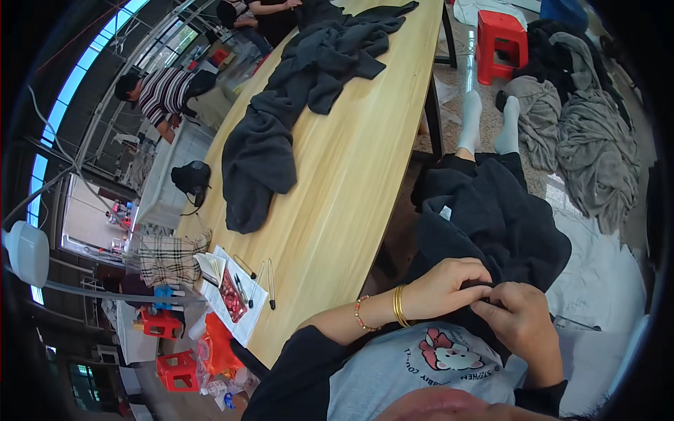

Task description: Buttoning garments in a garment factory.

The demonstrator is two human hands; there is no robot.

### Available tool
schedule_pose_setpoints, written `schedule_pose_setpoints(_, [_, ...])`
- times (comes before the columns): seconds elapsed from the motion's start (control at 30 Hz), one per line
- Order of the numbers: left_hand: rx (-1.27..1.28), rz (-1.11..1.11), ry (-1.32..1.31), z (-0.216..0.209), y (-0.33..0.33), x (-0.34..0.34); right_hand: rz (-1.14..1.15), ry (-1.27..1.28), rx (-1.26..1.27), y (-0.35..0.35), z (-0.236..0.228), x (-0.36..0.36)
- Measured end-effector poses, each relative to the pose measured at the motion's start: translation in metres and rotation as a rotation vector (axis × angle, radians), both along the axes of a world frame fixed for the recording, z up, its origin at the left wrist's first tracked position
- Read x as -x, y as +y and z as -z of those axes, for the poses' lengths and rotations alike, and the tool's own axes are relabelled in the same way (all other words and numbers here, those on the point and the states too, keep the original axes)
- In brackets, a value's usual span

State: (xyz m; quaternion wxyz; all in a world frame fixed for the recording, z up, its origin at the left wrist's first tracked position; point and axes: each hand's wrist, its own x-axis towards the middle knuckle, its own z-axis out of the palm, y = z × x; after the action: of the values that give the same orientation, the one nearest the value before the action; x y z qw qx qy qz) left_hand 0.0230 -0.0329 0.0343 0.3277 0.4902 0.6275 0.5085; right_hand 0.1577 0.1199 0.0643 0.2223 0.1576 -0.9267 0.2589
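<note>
Wooden table (351, 182) | dark garments (261, 151), rumpled | white papers (247, 324) | plaid cloth (168, 258), seemingly at edge

Site: garment workshop, I judge. Dark garment (502, 217) across my lap, other garments (330, 56) along the long wood-grain table (344, 182); grey fabric (597, 151) heaped on the floor (461, 63); red plastic stool (503, 41); striped-shirted co-worker (167, 92) beyond the table.

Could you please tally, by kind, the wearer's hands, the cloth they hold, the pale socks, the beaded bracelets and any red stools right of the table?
Left hand and right hand: 2
Dark cloth in them: 1, as far as its folds show
Pale socks: 2
Beaded bracelet: 1
Red stool: 1
Total: 7
</note>
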Motion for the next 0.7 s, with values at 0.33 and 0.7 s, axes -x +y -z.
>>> schedule_pose_setpoints(0.33, [-0.017, -0.032, -0.228, 0.011, 0.001, 0.006, 0.132, 0.034, 0.260, 0.018, 0.026, 0.004])
schedule_pose_setpoints(0.7, [-0.136, -0.208, 0.173, 0.024, 0.008, 0.000, 0.072, 0.055, 0.530, 0.023, 0.049, 0.015])
